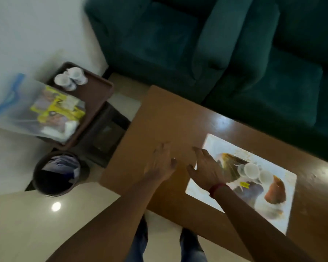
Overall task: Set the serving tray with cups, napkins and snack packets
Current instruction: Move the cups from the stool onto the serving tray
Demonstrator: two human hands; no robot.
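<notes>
A white serving tray (pixel 212 146) with a printed picture lies on the wooden table (pixel 159 114) at the right. Two white cups (pixel 254 170) stand on it beside a small yellow packet (pixel 244 184). My right hand (pixel 206 167) hovers over the tray's left edge, fingers spread, holding nothing. Just left of it, my left hand (pixel 162 161) is over bare table, fingers loose and empty. At far left a brown tray (pixel 98 91) on a stand holds white cups (pixel 70 78), a clear bag of yellow snack packets (pixel 59 108) and white napkins (pixel 64 129).
A dark round bin (pixel 55 174) with a liner stands on the floor below the brown tray. A teal sofa (pixel 216 53) runs along the table's far side. Shiny floor tiles lie between me and the table. The view is blurred.
</notes>
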